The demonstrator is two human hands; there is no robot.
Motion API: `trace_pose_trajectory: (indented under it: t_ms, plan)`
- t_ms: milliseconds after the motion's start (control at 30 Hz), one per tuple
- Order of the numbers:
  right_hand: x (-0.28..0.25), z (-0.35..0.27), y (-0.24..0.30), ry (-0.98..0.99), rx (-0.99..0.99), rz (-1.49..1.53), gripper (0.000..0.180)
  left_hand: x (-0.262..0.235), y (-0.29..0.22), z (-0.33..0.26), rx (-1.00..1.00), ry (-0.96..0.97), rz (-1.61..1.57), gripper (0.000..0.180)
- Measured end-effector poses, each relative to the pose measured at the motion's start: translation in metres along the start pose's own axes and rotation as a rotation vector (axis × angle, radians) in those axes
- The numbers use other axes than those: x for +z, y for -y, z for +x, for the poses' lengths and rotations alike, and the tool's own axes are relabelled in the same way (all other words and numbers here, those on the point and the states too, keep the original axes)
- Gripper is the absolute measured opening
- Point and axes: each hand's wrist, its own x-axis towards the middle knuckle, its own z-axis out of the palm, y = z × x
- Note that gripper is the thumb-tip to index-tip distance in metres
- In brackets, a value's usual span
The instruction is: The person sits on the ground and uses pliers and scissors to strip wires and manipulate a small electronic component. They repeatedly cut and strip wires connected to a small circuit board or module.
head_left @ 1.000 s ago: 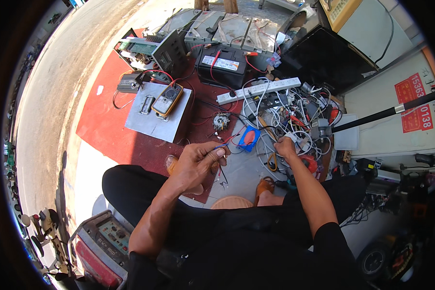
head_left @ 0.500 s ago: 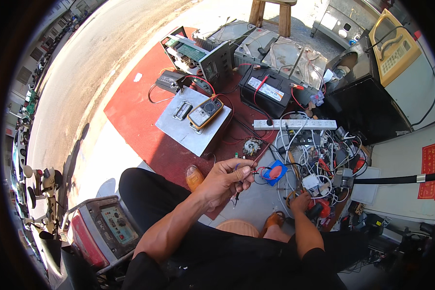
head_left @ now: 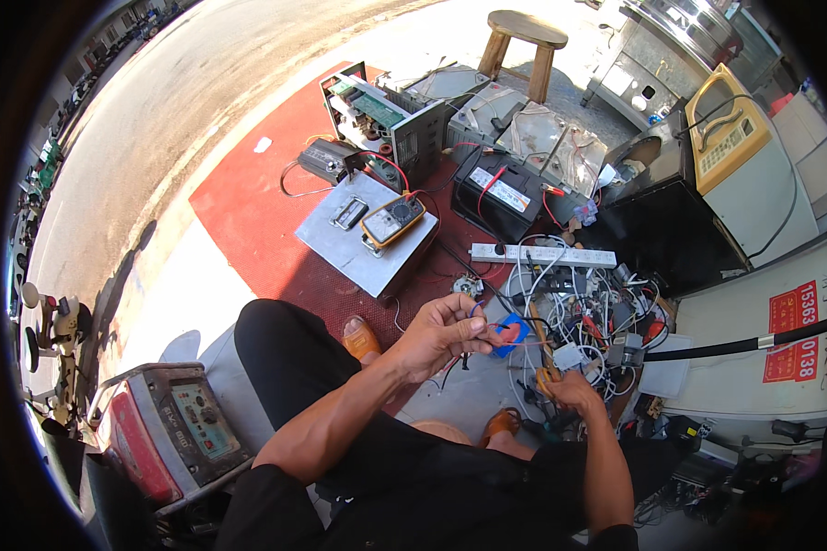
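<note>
My left hand (head_left: 446, 335) is closed in a pinch on thin red and black wires (head_left: 515, 343), held over the floor in front of me; loose ends dangle below the fingers. To its right, my right hand (head_left: 574, 393) is closed on a yellow-handled hand tool (head_left: 548, 380) at the near edge of a cable heap; the tool's working end is hard to make out. Just beyond the left fingers lies a blue object with a reddish top (head_left: 510, 336), partly covered by wires. A yellow-framed multimeter (head_left: 392, 221) rests on a silver metal box (head_left: 340, 241).
Tangled white cables and adapters (head_left: 583, 317) fill the right side beside a white power strip (head_left: 544, 255). Behind stands a black battery (head_left: 496, 195) with red clips. An opened electronic unit (head_left: 386, 115) sits on the red mat (head_left: 239, 216). A red generator (head_left: 170, 432) is at left.
My right hand has drawn slightly back from the cable heap, and the yellow-handled tool now shows in it. The left hand keeps its pinch on the wires. The whole view has shifted slightly.
</note>
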Motion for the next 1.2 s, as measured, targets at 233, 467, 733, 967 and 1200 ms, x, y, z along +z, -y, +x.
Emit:
trace_pose_trajectory:
  t_ms: [233, 467, 733, 967, 1200]
  plan:
    - [0.000, -0.038, -0.049, -0.292, 0.064, -0.976, 0.028, -0.005, 0.007, -0.011, 0.023, 0.041, 0.101, 0.029]
    - [-0.056, -0.098, -0.003, -0.127, -0.225, -0.407, 0.051, 0.001, 0.004, -0.019, 0.039, -0.003, 0.228, 0.018]
    - [0.046, -0.171, 0.089, -0.536, -0.873, -0.129, 0.042, 0.015, 0.011, -0.022, 0.028, -0.072, 0.323, 0.017]
    - [0.067, -0.177, 0.120, -0.638, -0.888, -0.287, 0.049, 0.016, 0.014, -0.019, 0.079, -0.118, 0.225, 0.015]
    - [0.074, -0.175, 0.133, -0.659, -0.902, -0.348, 0.049, 0.014, 0.013, -0.014, 0.165, -0.053, 0.398, 0.012]
